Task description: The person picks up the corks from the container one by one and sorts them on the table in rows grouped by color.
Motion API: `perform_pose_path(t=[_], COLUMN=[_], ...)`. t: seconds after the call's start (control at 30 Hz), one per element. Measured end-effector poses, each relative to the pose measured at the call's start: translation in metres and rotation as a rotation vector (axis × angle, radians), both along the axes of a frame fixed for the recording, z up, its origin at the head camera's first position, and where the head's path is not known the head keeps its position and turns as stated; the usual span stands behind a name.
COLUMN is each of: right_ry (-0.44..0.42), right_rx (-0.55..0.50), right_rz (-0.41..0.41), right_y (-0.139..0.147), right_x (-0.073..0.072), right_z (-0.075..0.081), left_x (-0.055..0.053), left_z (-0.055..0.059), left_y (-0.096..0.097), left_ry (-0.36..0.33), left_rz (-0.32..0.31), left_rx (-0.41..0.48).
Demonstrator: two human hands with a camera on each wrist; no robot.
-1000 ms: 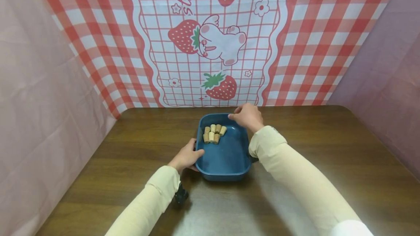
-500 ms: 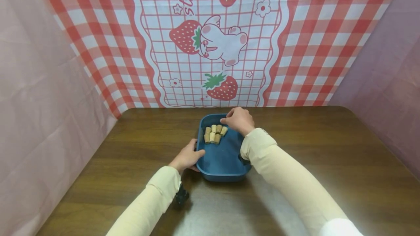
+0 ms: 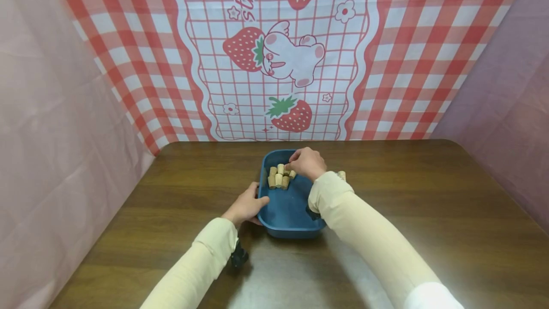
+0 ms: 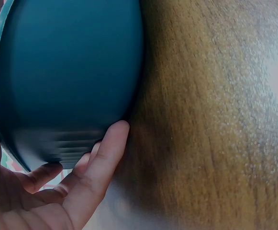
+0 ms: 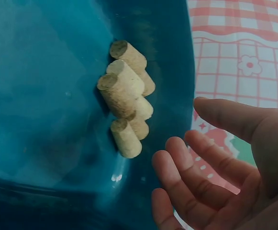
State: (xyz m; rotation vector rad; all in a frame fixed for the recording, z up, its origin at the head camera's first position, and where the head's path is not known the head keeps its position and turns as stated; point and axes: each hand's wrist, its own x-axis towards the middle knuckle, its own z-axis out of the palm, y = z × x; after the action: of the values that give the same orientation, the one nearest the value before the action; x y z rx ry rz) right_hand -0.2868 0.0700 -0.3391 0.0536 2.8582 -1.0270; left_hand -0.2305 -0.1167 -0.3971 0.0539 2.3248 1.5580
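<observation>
A blue plastic bin (image 3: 291,209) sits on the table with several tapered corks (image 3: 279,180) clustered at its far left. My left hand (image 3: 246,204) holds the bin's left side, thumb over the rim and fingers against the outer wall (image 4: 76,62). My right hand (image 3: 308,162) hovers over the far part of the bin, beside the corks, and hides some of them in the head view. Its fingers (image 5: 172,177) are spread and loosely bent in the right wrist view, with nothing between them; the corks (image 5: 124,91) lie just ahead, apart from the fingertips.
Another cork (image 3: 341,175) shows past the right sleeve, outside the bin. The wooden table (image 3: 429,213) ends at a red-and-white strawberry cloth (image 3: 291,118) behind. Pinkish cloth (image 3: 64,132) hangs at both sides. A small black device (image 3: 238,254) is at the left wrist.
My right hand has moved left and nearer, from the bin's far right rim to beside the corks. A cork outside the bin has come into view past the sleeve. The left hand keeps its hold.
</observation>
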Motion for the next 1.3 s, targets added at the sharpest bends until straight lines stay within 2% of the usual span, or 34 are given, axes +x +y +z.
perform_pose_path(t=[0.3, 0.8, 1.07, 1.3], right_ry=[-0.004, -0.043, -0.020, -0.010], right_rx=[-0.025, -0.041, 0.034, 0.081], right_rz=[0.082, 0.067, 0.101, 0.112], right_y=[-0.003, -0.015, -0.021, -0.024], right_x=[-0.003, -0.007, -0.008, -0.009], right_z=[-0.012, -0.027, -0.032, -0.035], left_x=[0.001, 0.002, 0.003, 0.002], left_z=[0.001, 0.000, 0.003, 0.003], left_y=[-0.002, -0.001, -0.001, -0.001], left_ry=[-0.006, 0.001, -0.014, 0.001], left_rz=[-0.002, 0.001, -0.004, -0.008], left_rx=[0.009, 0.003, -0.007, 0.007])
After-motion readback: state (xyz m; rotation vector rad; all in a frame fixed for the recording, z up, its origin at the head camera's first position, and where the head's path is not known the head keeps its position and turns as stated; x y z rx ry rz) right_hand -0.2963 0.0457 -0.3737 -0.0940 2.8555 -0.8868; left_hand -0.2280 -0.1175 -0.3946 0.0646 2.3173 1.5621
